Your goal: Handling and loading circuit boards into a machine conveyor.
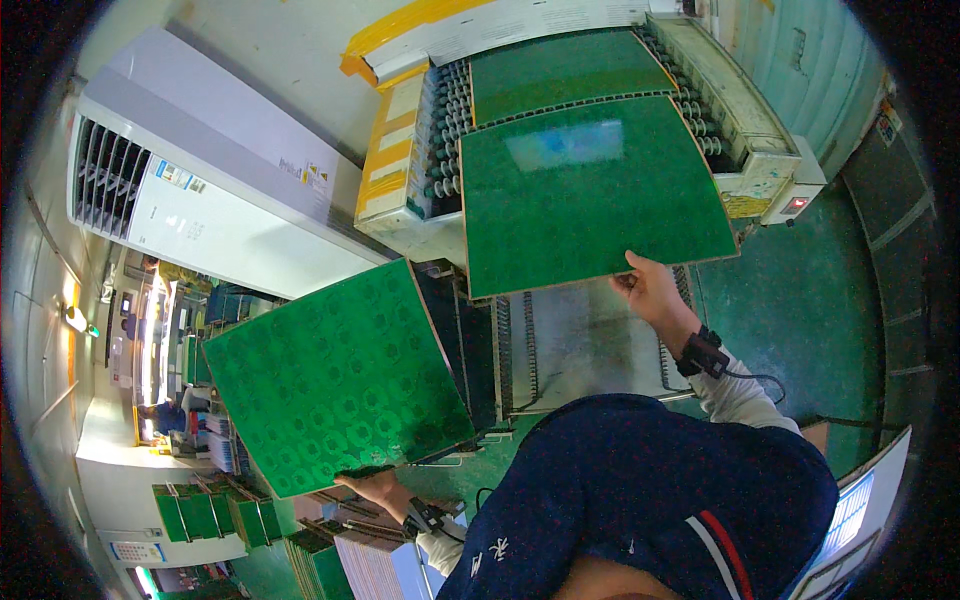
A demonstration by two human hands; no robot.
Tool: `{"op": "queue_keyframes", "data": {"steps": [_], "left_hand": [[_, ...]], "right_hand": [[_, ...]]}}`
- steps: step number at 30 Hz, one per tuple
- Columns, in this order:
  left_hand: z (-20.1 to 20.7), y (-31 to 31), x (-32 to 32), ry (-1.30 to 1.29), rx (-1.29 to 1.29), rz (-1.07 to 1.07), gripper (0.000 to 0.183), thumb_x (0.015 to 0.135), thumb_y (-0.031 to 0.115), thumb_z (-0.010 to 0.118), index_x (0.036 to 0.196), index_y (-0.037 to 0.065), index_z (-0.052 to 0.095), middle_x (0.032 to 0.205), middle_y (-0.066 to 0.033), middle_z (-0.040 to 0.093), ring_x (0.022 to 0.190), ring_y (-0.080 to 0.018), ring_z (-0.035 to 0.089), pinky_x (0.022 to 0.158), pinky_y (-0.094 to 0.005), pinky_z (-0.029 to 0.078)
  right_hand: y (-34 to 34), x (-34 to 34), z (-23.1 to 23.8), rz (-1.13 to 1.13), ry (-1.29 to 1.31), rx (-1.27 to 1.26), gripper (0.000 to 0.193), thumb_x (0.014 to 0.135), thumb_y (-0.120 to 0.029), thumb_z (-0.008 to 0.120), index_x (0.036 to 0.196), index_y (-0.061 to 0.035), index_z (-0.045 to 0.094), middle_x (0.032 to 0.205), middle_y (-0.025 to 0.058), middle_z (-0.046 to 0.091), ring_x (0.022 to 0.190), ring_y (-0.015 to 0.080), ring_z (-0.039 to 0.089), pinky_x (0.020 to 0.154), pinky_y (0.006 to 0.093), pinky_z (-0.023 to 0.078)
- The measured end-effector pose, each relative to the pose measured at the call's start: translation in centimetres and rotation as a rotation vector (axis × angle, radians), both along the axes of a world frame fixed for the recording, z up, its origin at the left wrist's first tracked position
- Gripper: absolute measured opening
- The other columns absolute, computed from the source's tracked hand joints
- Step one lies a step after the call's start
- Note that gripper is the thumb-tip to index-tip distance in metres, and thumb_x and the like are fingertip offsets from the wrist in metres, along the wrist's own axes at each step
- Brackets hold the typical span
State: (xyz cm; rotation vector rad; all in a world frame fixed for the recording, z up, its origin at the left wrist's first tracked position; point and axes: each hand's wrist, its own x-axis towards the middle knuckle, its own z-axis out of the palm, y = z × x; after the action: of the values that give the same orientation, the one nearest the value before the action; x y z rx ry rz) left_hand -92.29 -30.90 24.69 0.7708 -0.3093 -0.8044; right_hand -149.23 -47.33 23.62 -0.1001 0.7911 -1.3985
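Note:
My left hand [380, 489] grips the near edge of a large green circuit board panel [335, 375], with its fingers hidden underneath. This panel is tilted and covered in rows of faint round marks. On the right, my right hand [655, 298] pinches the near edge of a second green panel [600, 215], thumb on top and fingers below. That panel's far part lies over the rollers of a conveyor machine [447, 165], while its near part juts out toward me. Just beyond it, a third green panel [565, 72] rests on the rollers. Both wrists wear black straps.
A tall white air conditioner [250, 215] stands at the left. Below the conveyor is a rack [580, 345] with coiled springs along its sides. More green panels [190, 515] stand at the lower left. A lit red switch [796, 205] sits on the machine's right corner.

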Motion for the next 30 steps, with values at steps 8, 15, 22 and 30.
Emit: {"op": "queue_keyframes", "data": {"steps": [8, 15, 22, 30], "left_hand": [[1.8, -0.9, -2.5, -0.078, 0.07, 0.049, 0.087, 0.077, 0.072, 0.051, 0.14, 0.013, 0.037, 0.144, -0.0077, 0.036, 0.128, -0.0321, 0.035, 0.104, -0.0543, 0.028], [-0.5, 0.0, 0.4, -0.078, 0.077, 0.043, 0.088, 0.078, 0.073, 0.048, 0.14, 0.012, 0.036, 0.145, -0.0081, 0.034, 0.129, -0.0327, 0.034, 0.104, -0.0537, 0.029], [0.1, -0.4, -0.6, -0.009, 0.075, 0.066, 0.085, 0.08, 0.072, 0.048, 0.14, 0.014, 0.035, 0.145, -0.0075, 0.034, 0.129, -0.0324, 0.034, 0.105, -0.0544, 0.028], [-0.6, -0.2, 0.2, 0.001, 0.051, 0.008, 0.084, 0.08, 0.072, 0.045, 0.14, 0.014, 0.036, 0.145, -0.0072, 0.034, 0.129, -0.0324, 0.034, 0.105, -0.0543, 0.027]], "right_hand": [[-0.6, -0.4, 0.0, -0.055, -0.004, 0.022, 0.018, 0.091, -0.021, 0.058, 0.093, -0.003, 0.057, 0.087, 0.009, 0.061, 0.079, 0.0216, 0.059, 0.077, 0.0369, 0.052], [-1.2, -0.7, -0.3, -0.08, 0.031, 0.024, 0.016, 0.091, -0.018, 0.059, 0.094, -0.0031, 0.056, 0.085, 0.0086, 0.059, 0.079, 0.0222, 0.058, 0.077, 0.0381, 0.052], [-1.7, -0.9, 0.1, -0.069, 0.044, 0.007, 0.015, 0.092, -0.017, 0.057, 0.093, -0.0022, 0.055, 0.089, 0.0096, 0.058, 0.083, 0.0218, 0.057, 0.082, 0.0387, 0.051], [-2.7, -1.3, -0.9, -0.07, 0.027, 0.004, 0.017, 0.091, -0.018, 0.058, 0.091, -0.0019, 0.052, 0.086, 0.0102, 0.054, 0.081, 0.0229, 0.054, 0.086, 0.04, 0.05]]}}
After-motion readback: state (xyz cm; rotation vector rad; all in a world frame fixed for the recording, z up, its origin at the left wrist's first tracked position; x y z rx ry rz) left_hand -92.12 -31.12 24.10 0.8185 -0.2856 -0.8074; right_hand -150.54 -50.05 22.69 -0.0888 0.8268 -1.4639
